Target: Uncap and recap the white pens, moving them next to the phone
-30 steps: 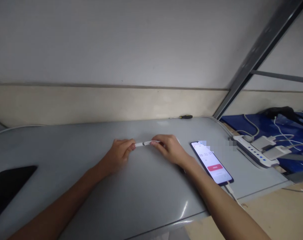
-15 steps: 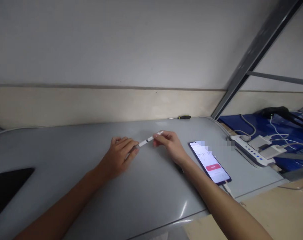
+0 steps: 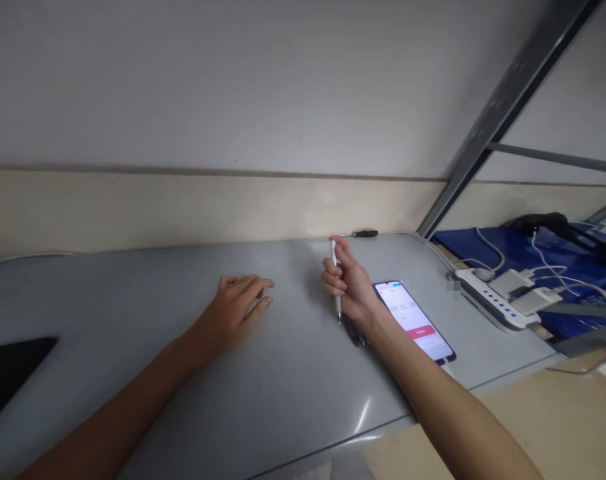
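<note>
Right hand (image 3: 350, 280) grips a white pen (image 3: 338, 307) near-upright over the surface (image 3: 283, 380), tip down, fingers wrapped round the barrel, thumb at the top end, presumably to reach a push button. Left hand (image 3: 237, 303) has nothing visible in it, fingers loosely extended; can't tell if it's touching down. Phone (image 3: 415, 320) lies face up by the right forearm, likely for timer visibility.
</note>
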The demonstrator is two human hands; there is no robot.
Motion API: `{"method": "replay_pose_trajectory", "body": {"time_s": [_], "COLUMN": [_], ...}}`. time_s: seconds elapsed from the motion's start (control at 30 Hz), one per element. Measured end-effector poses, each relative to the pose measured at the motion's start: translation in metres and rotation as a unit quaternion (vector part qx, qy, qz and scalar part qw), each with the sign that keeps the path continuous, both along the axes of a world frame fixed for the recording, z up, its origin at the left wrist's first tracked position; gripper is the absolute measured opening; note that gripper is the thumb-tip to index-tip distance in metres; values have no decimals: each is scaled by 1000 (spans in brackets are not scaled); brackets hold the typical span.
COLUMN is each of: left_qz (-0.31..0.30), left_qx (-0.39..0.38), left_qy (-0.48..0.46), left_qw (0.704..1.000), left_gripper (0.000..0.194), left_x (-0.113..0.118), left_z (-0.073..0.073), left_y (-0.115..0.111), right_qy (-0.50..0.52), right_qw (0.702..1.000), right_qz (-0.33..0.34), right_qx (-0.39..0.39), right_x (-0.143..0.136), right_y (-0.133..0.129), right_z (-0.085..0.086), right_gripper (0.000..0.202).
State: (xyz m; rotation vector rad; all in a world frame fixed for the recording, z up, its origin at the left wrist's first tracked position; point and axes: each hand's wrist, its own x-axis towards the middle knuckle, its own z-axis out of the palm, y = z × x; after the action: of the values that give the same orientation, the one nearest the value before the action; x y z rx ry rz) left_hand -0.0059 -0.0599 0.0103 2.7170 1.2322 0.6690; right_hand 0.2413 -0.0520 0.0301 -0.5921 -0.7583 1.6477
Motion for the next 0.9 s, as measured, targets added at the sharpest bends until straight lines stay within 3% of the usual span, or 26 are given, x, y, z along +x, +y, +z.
{"method": "replay_pose_trajectory", "body": {"time_s": [0.9], "left_qz": [4], "left_qx": [-28], "left_qy": [12], "left_qw": [1000], "left_gripper": [26], "left_x": [4], "left_z": [2], "left_y": [3], "right_qy": [-57], "right_qw": [998], "right_qz": [-10], "right_qx": [8], "right_x": [-7], "right_y": [-3], "right_z": [3], "right_gripper": [30]}}
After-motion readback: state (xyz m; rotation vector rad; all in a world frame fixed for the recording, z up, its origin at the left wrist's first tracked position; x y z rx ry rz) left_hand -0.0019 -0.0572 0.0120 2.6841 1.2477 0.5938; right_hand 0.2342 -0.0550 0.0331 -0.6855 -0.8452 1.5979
